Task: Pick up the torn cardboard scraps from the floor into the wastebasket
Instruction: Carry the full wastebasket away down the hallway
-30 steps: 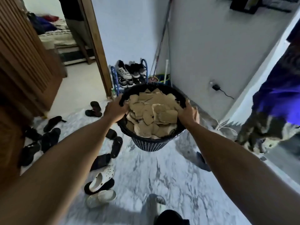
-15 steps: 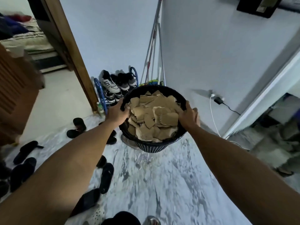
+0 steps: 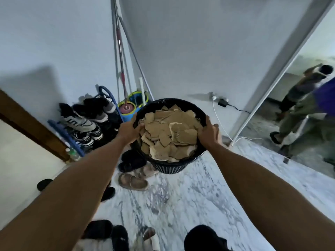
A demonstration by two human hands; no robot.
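A dark woven wastebasket (image 3: 172,167) hangs in the air in front of me, held out at arm's length above the marble floor. It is heaped to the brim with brown torn cardboard scraps (image 3: 169,136). My left hand (image 3: 128,130) grips the rim on the left side, fingers curled over the edge. On the right side of the rim my right hand (image 3: 209,132) grips the same way.
A blue shoe rack (image 3: 72,136) with sneakers stands in the left corner beside a mop bucket (image 3: 130,107) and leaning poles. Sandals (image 3: 133,181) and slippers lie on the floor below. A charger cable (image 3: 219,122) hangs on the wall. A person (image 3: 306,113) shows at the right.
Carrying the basket in both hands, I have moved toward the corner; the shoe rack and mop bucket are nearer, and the doorway with the bed has slid out of view on the left.
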